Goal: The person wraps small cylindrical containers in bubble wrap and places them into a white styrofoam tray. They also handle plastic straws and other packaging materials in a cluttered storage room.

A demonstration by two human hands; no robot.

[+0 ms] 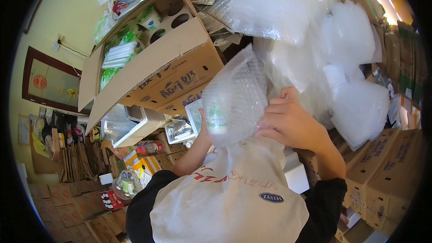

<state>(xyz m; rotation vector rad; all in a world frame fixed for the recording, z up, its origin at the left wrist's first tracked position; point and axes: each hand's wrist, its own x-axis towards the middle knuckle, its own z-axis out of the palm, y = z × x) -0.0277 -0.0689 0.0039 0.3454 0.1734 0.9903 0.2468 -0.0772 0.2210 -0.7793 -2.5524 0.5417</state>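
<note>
A bubble-wrap bag [238, 91] stands upright before my chest. Something green and white, seemingly a cup, shows dimly through its lower left part. My left hand [203, 130] supports the bag from the left, thumb up along its edge; the other fingers are hidden behind the plastic. At the bag's right edge, my right hand [287, 118] pinches the film between thumb and curled fingers. Ahead on the left, an open cardboard carton [175, 77] contains green-and-white cups [149, 18], a stack of white sticks or spoons [118, 55] and a divider with round holes.
A large pile of bubble-wrap bags [270, 6] rises ahead and to the right. Cardboard cartons [381, 175] are stacked at my right. White foam boxes [148, 125] with silvery lining sit below the open carton. A red-labelled bottle [150, 147] lies among boxes at left.
</note>
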